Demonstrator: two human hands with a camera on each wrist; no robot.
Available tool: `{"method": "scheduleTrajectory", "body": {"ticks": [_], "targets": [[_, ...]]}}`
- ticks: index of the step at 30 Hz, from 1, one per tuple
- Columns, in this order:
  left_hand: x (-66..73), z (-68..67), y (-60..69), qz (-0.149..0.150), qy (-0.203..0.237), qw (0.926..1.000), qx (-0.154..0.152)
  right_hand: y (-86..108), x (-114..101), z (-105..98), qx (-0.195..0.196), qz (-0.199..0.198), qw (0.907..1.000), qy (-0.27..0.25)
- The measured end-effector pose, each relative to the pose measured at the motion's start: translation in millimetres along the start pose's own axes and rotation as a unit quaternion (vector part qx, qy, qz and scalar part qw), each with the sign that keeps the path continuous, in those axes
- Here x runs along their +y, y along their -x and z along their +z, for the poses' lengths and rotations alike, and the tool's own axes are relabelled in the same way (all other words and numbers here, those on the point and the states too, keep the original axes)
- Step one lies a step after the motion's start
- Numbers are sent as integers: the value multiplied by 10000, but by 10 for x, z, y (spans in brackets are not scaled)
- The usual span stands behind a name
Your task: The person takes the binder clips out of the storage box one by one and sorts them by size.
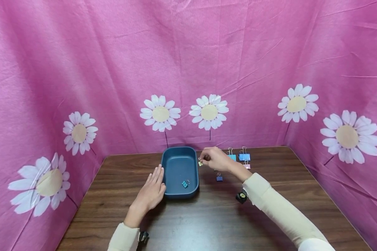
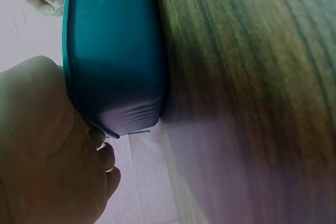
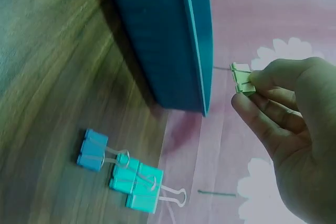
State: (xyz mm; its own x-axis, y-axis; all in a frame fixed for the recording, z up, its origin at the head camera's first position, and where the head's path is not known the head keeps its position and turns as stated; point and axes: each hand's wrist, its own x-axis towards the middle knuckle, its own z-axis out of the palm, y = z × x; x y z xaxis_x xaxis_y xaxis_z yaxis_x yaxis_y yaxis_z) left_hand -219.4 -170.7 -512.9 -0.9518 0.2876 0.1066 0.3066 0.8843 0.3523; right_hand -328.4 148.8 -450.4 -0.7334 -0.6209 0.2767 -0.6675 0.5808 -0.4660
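A dark blue plastic tray (image 1: 179,153) stands near the back of the table, with a teal binder clip (image 1: 184,184) lying in its front part. My left hand (image 1: 151,188) rests against the tray's left rim, its fingers straight. Just beyond the right rim, my right hand (image 1: 216,159) pinches a small yellow binder clip (image 3: 243,78) between thumb and fingers, above the table. In the right wrist view the yellow clip is apart from the tray wall. Below the right hand lies a small dark blue binder clip (image 1: 219,179).
Right of the tray, partly behind the right forearm, are a teal binder clip (image 1: 231,157), a large blue binder clip (image 1: 244,157) and a pink binder clip (image 1: 246,166). A pink curtain (image 1: 188,62) with daisies hangs behind the wooden table (image 1: 194,226).
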Motion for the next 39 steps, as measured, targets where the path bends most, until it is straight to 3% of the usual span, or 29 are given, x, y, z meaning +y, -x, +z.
{"method": "scheduleTrajectory", "body": {"ticks": [14, 22, 28, 39], "targets": [[-8, 29, 11, 205, 46, 9993, 308, 290, 254, -208, 505, 96, 9986, 106], [11, -5, 17, 66, 18, 9999, 89, 468, 399, -241, 500, 475, 9976, 55], [19, -13, 17, 90, -17, 9999, 125, 597, 501, -251, 636, 536, 9964, 165], [27, -14, 21, 83, 26, 9998, 151, 862, 695, -188, 543, 981, 9935, 214]]}}
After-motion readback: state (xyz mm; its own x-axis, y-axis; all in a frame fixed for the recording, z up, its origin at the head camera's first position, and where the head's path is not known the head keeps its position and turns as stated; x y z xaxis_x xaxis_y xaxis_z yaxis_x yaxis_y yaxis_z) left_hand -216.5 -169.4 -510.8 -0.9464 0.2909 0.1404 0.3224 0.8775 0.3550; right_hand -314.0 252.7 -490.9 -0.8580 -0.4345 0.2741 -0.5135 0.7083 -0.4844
